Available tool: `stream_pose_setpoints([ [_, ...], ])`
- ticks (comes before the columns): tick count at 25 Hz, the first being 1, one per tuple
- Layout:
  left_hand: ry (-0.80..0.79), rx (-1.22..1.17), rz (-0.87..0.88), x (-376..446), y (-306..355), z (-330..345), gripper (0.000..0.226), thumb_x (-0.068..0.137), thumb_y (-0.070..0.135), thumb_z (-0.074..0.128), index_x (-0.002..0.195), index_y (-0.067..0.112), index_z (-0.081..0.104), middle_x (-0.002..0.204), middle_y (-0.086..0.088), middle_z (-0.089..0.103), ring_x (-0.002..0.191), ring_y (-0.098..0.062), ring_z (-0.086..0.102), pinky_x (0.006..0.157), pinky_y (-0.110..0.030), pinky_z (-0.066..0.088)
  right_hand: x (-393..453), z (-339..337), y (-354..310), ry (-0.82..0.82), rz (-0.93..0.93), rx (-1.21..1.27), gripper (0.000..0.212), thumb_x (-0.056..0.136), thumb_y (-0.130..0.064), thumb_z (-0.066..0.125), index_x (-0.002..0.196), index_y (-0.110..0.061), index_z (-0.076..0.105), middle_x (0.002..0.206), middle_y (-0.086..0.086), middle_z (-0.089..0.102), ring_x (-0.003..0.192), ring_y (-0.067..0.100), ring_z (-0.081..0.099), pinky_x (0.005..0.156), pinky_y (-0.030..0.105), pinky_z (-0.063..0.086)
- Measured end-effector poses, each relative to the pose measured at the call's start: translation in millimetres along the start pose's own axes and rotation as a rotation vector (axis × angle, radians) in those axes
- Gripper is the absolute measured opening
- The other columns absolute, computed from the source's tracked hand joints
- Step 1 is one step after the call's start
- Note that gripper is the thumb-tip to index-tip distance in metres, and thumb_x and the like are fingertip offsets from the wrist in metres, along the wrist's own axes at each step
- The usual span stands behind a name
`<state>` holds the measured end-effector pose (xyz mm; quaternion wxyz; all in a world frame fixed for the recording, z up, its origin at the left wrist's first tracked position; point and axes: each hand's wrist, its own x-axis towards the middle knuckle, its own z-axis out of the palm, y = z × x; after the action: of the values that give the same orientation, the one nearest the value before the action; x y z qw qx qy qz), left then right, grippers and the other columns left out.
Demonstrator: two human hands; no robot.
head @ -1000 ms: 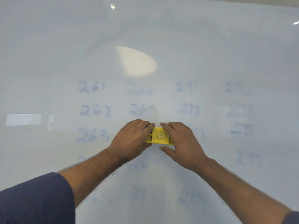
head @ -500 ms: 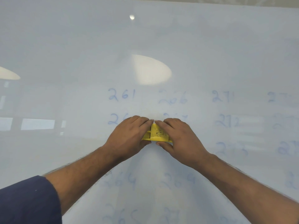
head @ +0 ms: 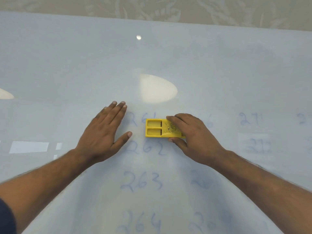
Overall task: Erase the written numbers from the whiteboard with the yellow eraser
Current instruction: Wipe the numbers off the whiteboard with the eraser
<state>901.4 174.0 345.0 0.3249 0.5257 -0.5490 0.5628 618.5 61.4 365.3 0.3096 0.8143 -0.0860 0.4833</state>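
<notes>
Glossy whiteboard (head: 168, 61) is reflecting ceiling lights, with patterned wall (head: 152, 7) showing above. Faint blue numbers (head: 141, 182) are smudging toward the right; several are unreadable. Right hand (head: 194, 137) is gripping the yellow eraser (head: 160, 128), rectangular moulded plastic, lying over 261. Left hand (head: 103, 132) is lying flat on the board, fingers extended.

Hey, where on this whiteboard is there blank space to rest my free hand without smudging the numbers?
Bare board lies above the 261, up to the top edge, and left of the left hand. Crowded: the columns below the yellow eraser, 262 and 263, and right of the right hand.
</notes>
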Motion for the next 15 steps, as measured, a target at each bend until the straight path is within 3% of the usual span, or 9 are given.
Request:
stream_pose_setpoints([
  [5,-0.010,-0.003,-0.113,-6.4,-20.2,20.5,0.077,0.100,0.058,0.024,0.161,0.015,0.008,0.170,0.003,0.004,0.157,-0.011,-0.001,0.127,-0.029,-0.001,32.0,8.2,-5.9,0.033,-0.018,-0.001,0.056,0.087,-0.022,0.070,0.137,-0.007,0.049,0.128,0.010,0.057,0.115,0.031,0.053,0.100,0.041,0.041],
  [15,-0.021,0.056,-0.111,-12.1,-25.8,27.2,0.068,0.103,0.047,0.022,0.160,0.013,0.013,0.170,0.001,0.008,0.157,-0.013,0.002,0.128,-0.033,0.003,67.5,28.1,-12.0,0.098,-0.093,0.019,0.056,0.087,-0.022,0.068,0.137,-0.004,0.049,0.121,0.012,0.057,0.105,0.032,0.053,0.092,0.040,0.040],
])
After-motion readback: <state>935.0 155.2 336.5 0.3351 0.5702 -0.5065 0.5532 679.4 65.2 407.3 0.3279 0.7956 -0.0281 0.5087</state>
